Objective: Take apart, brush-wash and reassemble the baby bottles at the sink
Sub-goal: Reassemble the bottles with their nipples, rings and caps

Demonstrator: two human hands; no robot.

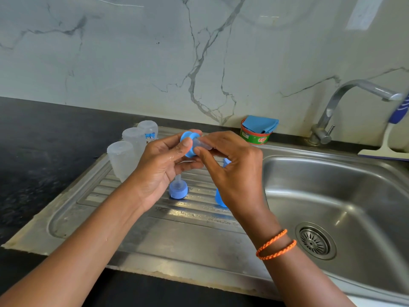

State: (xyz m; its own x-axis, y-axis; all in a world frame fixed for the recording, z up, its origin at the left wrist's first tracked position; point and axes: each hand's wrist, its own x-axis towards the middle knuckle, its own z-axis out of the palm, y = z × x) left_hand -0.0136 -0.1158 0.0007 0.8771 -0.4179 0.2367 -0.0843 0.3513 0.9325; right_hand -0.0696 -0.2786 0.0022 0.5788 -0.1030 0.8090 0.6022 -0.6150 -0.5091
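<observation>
**Collar + teat held over drainboard**

L hand [164,161] grips blue collar [188,142] w/ thumb + fingers. R hand [232,171] pinches clear teat [202,144] at collar's 3 o'clock side. Both above steel drainboard [132,235]. Three clear bottles [122,160] upside down at 10 o'clock of hands. Assembled collar w/ teat [178,190] on drainboard below hands, at 6 o'clock. Sink basin [354,196] at 3 o'clock; tap [336,103] at 2.

Both hands [194,158] raised, fingers pinched together

Three clear bottles [132,149] stand inverted at the drainboard's [190,229] far-left corner; blue collars [178,191] lie mid-board.
</observation>
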